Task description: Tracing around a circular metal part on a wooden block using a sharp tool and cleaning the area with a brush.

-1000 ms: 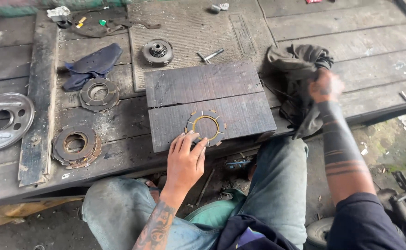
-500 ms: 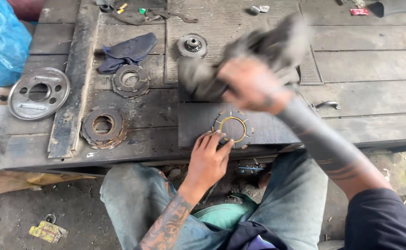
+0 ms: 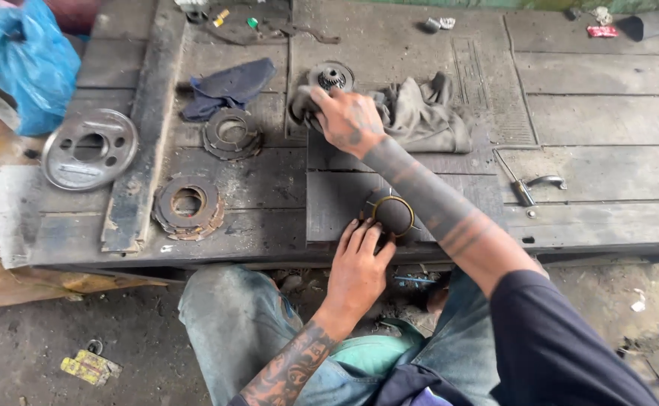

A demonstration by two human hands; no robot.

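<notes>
My left hand (image 3: 357, 263) rests with fingers spread on the front edge of a dark wooden board (image 3: 329, 203), its fingertips touching a round clutch plate with a brass-coloured ring (image 3: 392, 214). My right hand (image 3: 347, 119) reaches across to the far side of the board and grips one end of a dirty grey rag (image 3: 423, 113), pressing it down beside a small geared hub (image 3: 331, 77). My right forearm crosses over part of the ringed plate.
A stack of friction plates (image 3: 188, 206) and a toothed ring (image 3: 231, 133) lie to the left. A silver pressure plate (image 3: 89, 148) sits further left, near a blue plastic bag (image 3: 33, 64). A dark cloth (image 3: 228, 85) lies at the back, a metal tool (image 3: 531, 183) to the right.
My right hand swung the grey rag from the right side across the bench and set it down by the geared hub. My left hand stayed on the ringed plate.
</notes>
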